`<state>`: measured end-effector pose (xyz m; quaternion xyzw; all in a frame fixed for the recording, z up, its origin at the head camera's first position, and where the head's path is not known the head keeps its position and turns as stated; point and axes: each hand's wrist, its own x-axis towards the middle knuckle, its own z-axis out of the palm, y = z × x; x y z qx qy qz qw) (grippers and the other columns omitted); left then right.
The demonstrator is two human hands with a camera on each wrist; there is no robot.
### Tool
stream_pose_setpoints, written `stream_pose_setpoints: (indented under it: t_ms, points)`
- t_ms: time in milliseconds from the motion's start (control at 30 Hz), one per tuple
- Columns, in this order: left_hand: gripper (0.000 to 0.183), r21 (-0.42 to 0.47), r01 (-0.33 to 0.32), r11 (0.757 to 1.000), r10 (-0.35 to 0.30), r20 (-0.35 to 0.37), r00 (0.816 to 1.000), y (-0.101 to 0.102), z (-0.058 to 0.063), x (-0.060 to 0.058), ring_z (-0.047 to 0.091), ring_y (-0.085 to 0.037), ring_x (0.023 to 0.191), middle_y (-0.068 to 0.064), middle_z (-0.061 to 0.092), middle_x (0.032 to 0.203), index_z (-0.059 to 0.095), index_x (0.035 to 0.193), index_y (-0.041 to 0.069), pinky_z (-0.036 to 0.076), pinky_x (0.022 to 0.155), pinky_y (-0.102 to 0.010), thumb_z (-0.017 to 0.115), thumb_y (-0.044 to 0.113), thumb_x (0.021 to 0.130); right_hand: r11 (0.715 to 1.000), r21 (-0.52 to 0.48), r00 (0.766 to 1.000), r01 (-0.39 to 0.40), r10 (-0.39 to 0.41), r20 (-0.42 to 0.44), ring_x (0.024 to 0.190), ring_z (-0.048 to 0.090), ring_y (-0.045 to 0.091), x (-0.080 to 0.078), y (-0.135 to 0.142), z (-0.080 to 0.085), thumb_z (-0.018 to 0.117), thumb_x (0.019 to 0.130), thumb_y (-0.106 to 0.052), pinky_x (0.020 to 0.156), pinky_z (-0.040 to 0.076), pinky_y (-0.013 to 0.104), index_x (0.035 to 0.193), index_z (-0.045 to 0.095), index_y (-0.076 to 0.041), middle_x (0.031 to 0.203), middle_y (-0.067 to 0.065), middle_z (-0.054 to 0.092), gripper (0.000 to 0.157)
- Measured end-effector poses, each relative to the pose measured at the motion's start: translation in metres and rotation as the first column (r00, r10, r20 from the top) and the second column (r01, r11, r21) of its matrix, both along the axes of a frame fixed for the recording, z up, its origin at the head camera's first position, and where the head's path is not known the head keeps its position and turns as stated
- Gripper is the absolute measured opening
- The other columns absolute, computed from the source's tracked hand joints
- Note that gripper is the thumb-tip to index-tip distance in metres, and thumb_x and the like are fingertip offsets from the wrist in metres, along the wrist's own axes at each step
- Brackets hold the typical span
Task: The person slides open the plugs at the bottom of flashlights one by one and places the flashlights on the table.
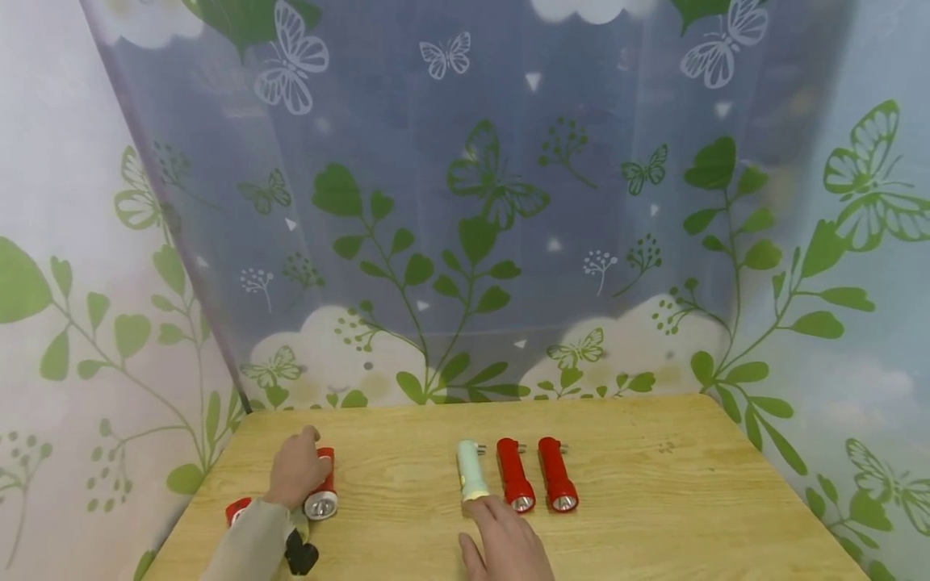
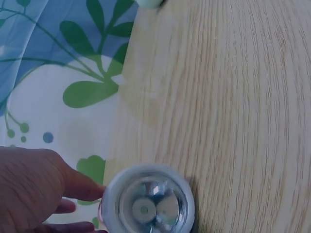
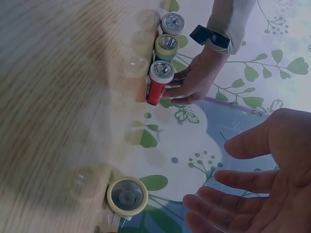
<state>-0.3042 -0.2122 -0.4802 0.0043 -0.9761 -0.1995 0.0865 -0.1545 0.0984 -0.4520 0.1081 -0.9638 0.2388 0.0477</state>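
My left hand [image 1: 294, 468] is at a red flashlight with a silver head [image 1: 322, 505] on the table's left side. Its fairly straight fingers touch the flashlight's side in the right wrist view. The left wrist view shows the round lens [image 2: 146, 206] from the front, a fingertip at its rim. My right hand [image 1: 504, 541] is just in front of a mint-green flashlight [image 1: 471, 464] and hides part of its yellow-rimmed head in the head view. In the right wrist view its fingers are spread, holding nothing, apart from that flashlight's head [image 3: 127, 196].
Two red flashlights [image 1: 516, 472] [image 1: 558, 472] lie right of the mint one, metal prongs at their tails. Beside the left forearm are a yellow-rimmed flashlight [image 3: 167, 44] and another silver-headed one [image 3: 172, 23]. A patterned cloth [image 1: 436, 242] stands behind the wooden table [image 1: 676, 500].
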Motion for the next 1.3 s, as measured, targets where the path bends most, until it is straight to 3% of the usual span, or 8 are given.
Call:
stream_pose_setpoints:
  t_ms: [267, 500, 733, 933, 1300]
  points:
    - [0.044, -0.013, 0.017, 1.0, -0.017, 0.067, 0.998, 0.005, -0.005, -0.003, 0.052, -0.026, 0.071, -0.021, 0.058, 0.088, 0.05, 0.105, -0.006, 0.045, 0.06, -0.038, 0.063, 0.013, 0.067, 1.0, 0.001, 1.0, 0.028, -0.028, 0.013, 0.098, 0.058, 0.018, 0.002, 0.0, 0.0, 0.062, 0.082, -0.038, 0.078, 0.05, 0.041, 0.112, 0.058, -0.021, 0.111, -0.001, 0.06, 0.035]
    - [0.037, -0.001, 0.037, 0.999, -0.036, 0.123, 0.992, 0.01, -0.012, -0.005, 0.05, -0.022, 0.062, -0.013, 0.056, 0.077, 0.049, 0.096, -0.002, 0.039, 0.052, -0.031, 0.062, 0.016, 0.067, 0.999, -0.024, 0.999, 0.029, -0.029, 0.028, 0.098, 0.058, 0.019, -0.001, 0.003, -0.002, 0.062, 0.082, -0.036, 0.077, 0.05, 0.042, 0.115, 0.056, -0.02, 0.112, 0.001, 0.059, 0.037]
    - [0.047, 0.042, 0.024, 0.999, -0.031, 0.162, 0.986, 0.012, -0.012, -0.004, 0.051, -0.024, 0.064, -0.018, 0.058, 0.083, 0.045, 0.108, -0.004, 0.041, 0.051, -0.031, 0.06, 0.016, 0.068, 0.998, -0.034, 0.999, 0.047, -0.046, 0.025, 0.101, 0.057, 0.018, -0.006, 0.002, -0.003, 0.061, 0.082, -0.039, 0.08, 0.049, 0.044, 0.117, 0.055, -0.024, 0.114, -0.002, 0.058, 0.038]
    - [0.058, 0.095, 0.013, 0.995, -0.028, 0.163, 0.986, 0.013, -0.013, -0.002, 0.052, -0.023, 0.065, -0.022, 0.059, 0.089, 0.041, 0.118, -0.007, 0.042, 0.05, -0.029, 0.061, 0.015, 0.068, 1.0, -0.025, 1.0, -0.006, 0.006, -0.008, 0.099, 0.057, 0.018, -0.011, 0.003, -0.002, 0.058, 0.085, -0.04, 0.077, 0.049, 0.041, 0.117, 0.055, -0.022, 0.115, -0.001, 0.059, 0.037]
    - [0.06, 0.137, 0.0, 0.991, -0.025, 0.176, 0.984, 0.018, -0.015, -0.002, 0.051, -0.022, 0.066, -0.019, 0.058, 0.09, 0.042, 0.121, -0.002, 0.04, 0.048, -0.027, 0.063, 0.017, 0.068, 0.997, -0.057, 0.998, -0.044, 0.041, -0.054, 0.098, 0.057, 0.016, -0.015, 0.004, 0.001, 0.057, 0.086, -0.034, 0.078, 0.049, 0.041, 0.117, 0.054, -0.017, 0.114, 0.001, 0.059, 0.036]
